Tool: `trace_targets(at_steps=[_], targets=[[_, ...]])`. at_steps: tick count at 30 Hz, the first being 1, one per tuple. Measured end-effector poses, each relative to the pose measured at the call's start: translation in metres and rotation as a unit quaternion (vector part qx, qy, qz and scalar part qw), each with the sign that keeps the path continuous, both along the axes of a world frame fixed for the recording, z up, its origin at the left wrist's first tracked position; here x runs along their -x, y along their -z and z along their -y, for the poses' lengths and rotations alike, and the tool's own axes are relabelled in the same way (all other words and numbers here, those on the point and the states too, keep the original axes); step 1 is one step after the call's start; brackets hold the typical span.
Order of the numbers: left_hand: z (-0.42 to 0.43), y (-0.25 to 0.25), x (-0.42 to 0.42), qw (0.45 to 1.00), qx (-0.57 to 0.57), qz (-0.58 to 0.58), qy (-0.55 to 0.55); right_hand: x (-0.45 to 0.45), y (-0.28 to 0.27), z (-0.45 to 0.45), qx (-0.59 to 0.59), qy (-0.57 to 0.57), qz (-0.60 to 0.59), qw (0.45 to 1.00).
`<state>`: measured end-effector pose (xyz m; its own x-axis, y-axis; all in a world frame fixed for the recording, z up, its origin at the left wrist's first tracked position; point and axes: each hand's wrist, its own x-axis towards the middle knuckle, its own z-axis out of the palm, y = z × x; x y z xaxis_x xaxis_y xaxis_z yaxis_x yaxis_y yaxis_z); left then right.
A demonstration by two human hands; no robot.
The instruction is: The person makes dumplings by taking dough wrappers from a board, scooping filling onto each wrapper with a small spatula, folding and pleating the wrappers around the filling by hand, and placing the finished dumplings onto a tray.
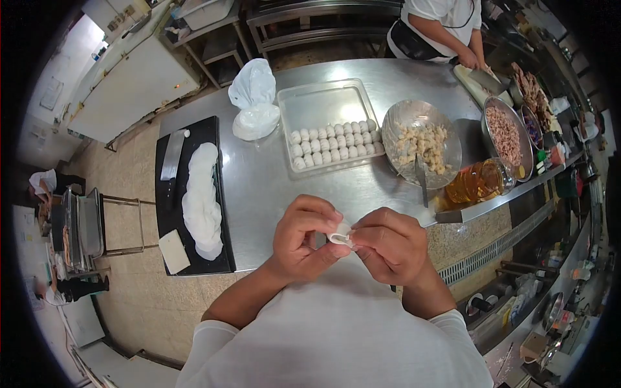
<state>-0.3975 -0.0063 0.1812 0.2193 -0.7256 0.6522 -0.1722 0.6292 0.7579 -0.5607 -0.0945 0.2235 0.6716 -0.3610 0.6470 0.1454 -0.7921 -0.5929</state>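
"Where's the dough piece (343,229)?"

"In front of the chest, between both hands: a small, pale, soft-looking curl with an open hollow. The left grip (299,238) pinches one side between thumb and fingers; the right grip (392,244) is pinched narrow on the other."

"And past them?"

"A smooth, shiny metal bench (252,200). To the left, a lumpy, elongated white bundle (204,200) on a flat black board (173,216); dough or cloth, I can't tell. To the right, a rounded bowl (417,112) of chunky, yellowish filling (424,142)."

"Further?"

"A clear rectangular tray (323,107) with rows of round white balls (337,143), and a co-worker (443,26) at the far side."
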Motion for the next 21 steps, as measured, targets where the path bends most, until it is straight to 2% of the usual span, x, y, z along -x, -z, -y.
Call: trace_targets(at_steps=[3,5,9,11,12,14,21], targets=[[-0.002,0.002,-0.003,1.0,-0.009,-0.016,-0.001,-0.003,-0.004,-0.003,0.001,0.012,0.018,1.0],[0.003,-0.003,-0.011,0.996,-0.006,0.087,0.019,-0.007,-0.011,-0.005,-0.046,0.046,0.045,0.997],[0.001,-0.001,-0.005,0.996,-0.012,0.083,0.011,-0.002,-0.002,-0.002,-0.025,0.023,0.024,0.999],[-0.001,0.005,0.007,0.998,0.015,-0.045,-0.036,0.001,-0.002,-0.003,0.006,0.006,-0.003,1.0],[-0.002,0.004,0.005,0.998,0.014,-0.045,-0.035,0.001,-0.002,-0.003,0.006,0.007,-0.003,1.0],[-0.002,0.003,-0.002,0.999,0.01,0.043,-0.015,0.001,-0.001,-0.004,-0.003,0.014,0.023,1.0],[0.003,0.006,-0.004,0.995,0.024,0.097,-0.003,-0.002,0.003,-0.003,-0.017,0.035,0.03,0.999]])
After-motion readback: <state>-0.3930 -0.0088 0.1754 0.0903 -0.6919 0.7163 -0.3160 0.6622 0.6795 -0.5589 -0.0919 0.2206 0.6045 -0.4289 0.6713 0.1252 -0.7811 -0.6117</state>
